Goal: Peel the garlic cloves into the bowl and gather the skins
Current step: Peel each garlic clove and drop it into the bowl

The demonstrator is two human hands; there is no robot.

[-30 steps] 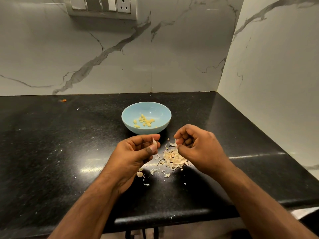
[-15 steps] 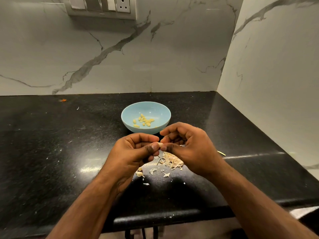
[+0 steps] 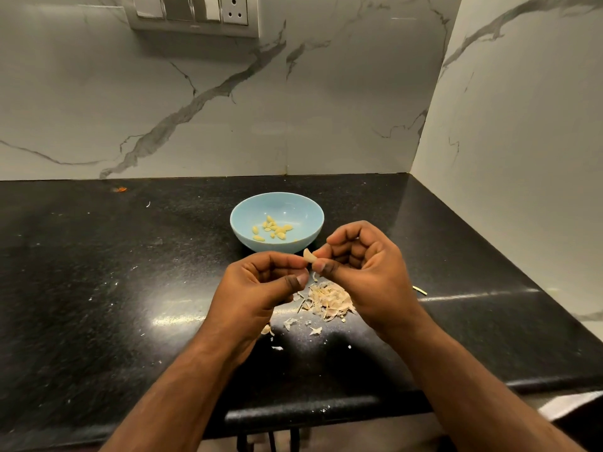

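Note:
A light blue bowl [image 3: 238,230] stands on the black counter and holds several peeled yellow cloves [image 3: 273,230]. Just in front of it my right hand [image 3: 362,272] pinches a pale garlic clove [image 3: 309,255] between thumb and forefinger. My left hand [image 3: 257,285] meets it from the left, fingers curled, with its fingertips at the clove's lower end. A heap of papery skins [image 3: 328,300] lies on the counter below my hands, with a few loose flakes [image 3: 288,322] scattered nearer to me.
The black stone counter [image 3: 98,288] meets marble walls behind and to the right. A switch and socket panel [image 3: 195,13] hangs on the back wall. A thin stalk piece [image 3: 420,290] lies right of my right hand. The counter's front edge [image 3: 326,409] runs under my forearms.
My hands were apart with the clove in the left one. They came together, and now the right hand pinches the clove, raised slightly toward the bowl.

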